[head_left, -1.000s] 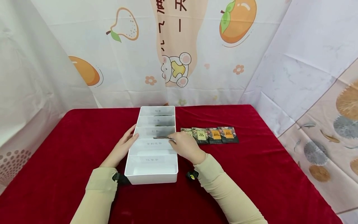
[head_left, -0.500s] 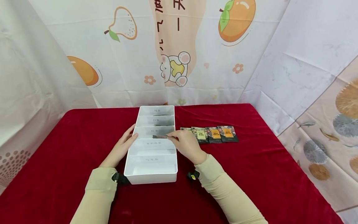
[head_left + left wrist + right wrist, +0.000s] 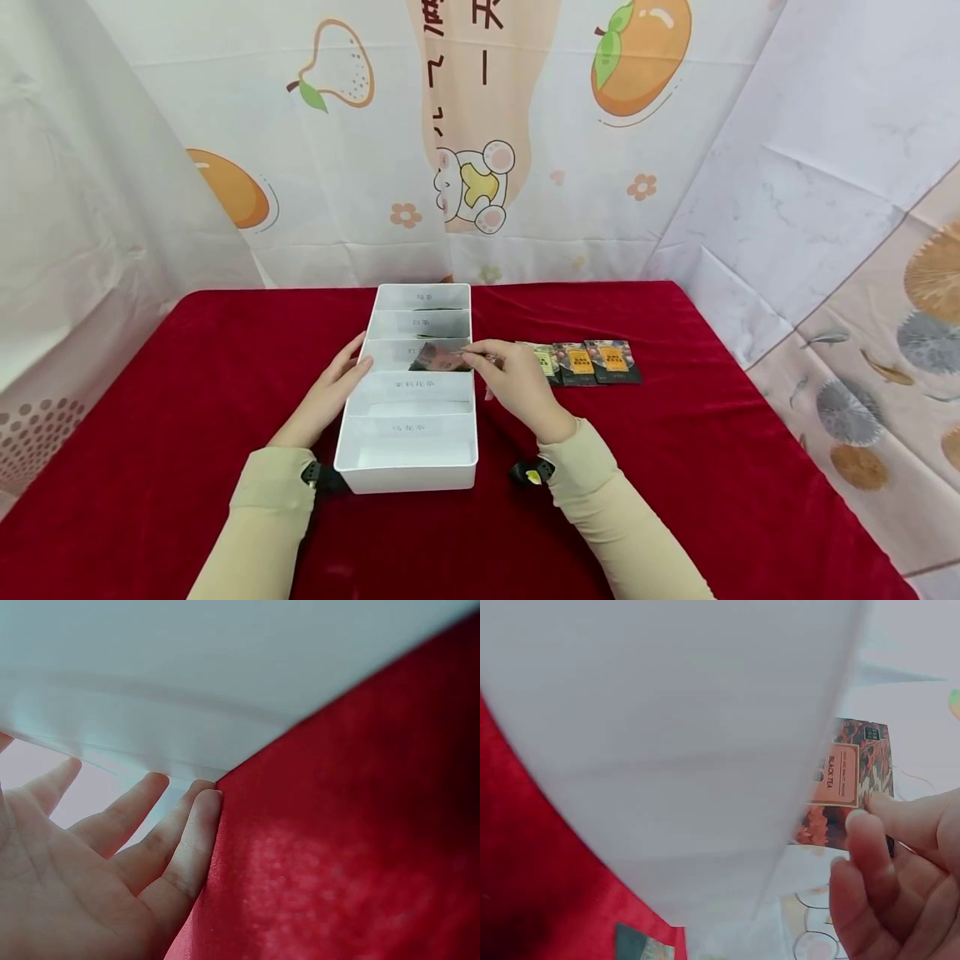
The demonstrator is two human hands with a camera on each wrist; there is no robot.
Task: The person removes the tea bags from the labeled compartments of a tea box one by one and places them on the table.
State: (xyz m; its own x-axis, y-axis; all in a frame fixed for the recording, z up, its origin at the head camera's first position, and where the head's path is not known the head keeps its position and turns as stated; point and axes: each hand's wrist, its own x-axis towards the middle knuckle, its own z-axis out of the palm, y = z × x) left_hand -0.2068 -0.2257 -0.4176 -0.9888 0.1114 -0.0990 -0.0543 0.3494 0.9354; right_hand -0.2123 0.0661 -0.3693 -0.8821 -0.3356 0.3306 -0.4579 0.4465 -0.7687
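My right hand (image 3: pixel 521 390) pinches the corner of a dark red tea sachet (image 3: pixel 437 358), which slants over the middle compartment of a white divided box (image 3: pixel 408 479). In the right wrist view the sachet (image 3: pixel 845 774) reads "BLACK TEA", and the box wall (image 3: pixel 667 750) hides part of it. Thumb and fingers hold its near edge. My left hand (image 3: pixel 327 393) lies along the box's left side, thumb at the rim. The left wrist view has its fingers (image 3: pixel 124 814) extended against the outer wall. Sachet edges (image 3: pixel 435 309) show in the two far compartments.
To the right of the box lie a green-labelled sachet (image 3: pixel 547 360) and two orange-labelled sachets (image 3: pixel 579 364), overlapping in a row on the red cloth (image 3: pixel 675 483). My right hand covers the row's left end. A printed curtain (image 3: pixel 315 208) hangs behind the table.
My right hand has shifted slightly right and back. The tea sachet, seen nearly edge-on before, now turns its printed face upward. The left hand stays in place against the box.
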